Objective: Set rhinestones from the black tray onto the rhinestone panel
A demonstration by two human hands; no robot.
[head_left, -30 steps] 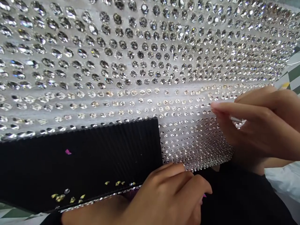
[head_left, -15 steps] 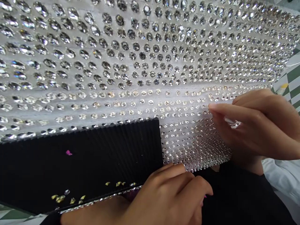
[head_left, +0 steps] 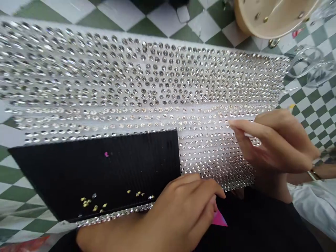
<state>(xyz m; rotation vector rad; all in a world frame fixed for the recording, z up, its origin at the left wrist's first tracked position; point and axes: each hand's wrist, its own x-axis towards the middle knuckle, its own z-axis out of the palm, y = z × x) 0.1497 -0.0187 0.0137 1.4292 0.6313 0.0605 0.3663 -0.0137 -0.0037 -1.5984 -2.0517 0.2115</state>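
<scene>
A whitish sheet carries many rows of clear rhinestones. Over its lower left lies a black ridged tray, with several loose yellowish stones and a pink scrap on it. My right hand is closed in a pinch, thumb and index fingertips at a row of small stones right of the tray; anything between them is hidden. My left hand rests curled at the tray's lower right corner, its grip hidden. A pink pointed piece sticks out beneath its fingers.
A cream bowl with a few stones inside stands at the far right. Clear round plastic pieces lie right of the sheet. Green-and-white checks cover the surface below. Another person's forearm shows at right.
My view has drawn back, so the bowl, the clear pieces and more checked surface now show. Both hands keep nearly the same places on the sheet and tray. More of the pink piece shows.
</scene>
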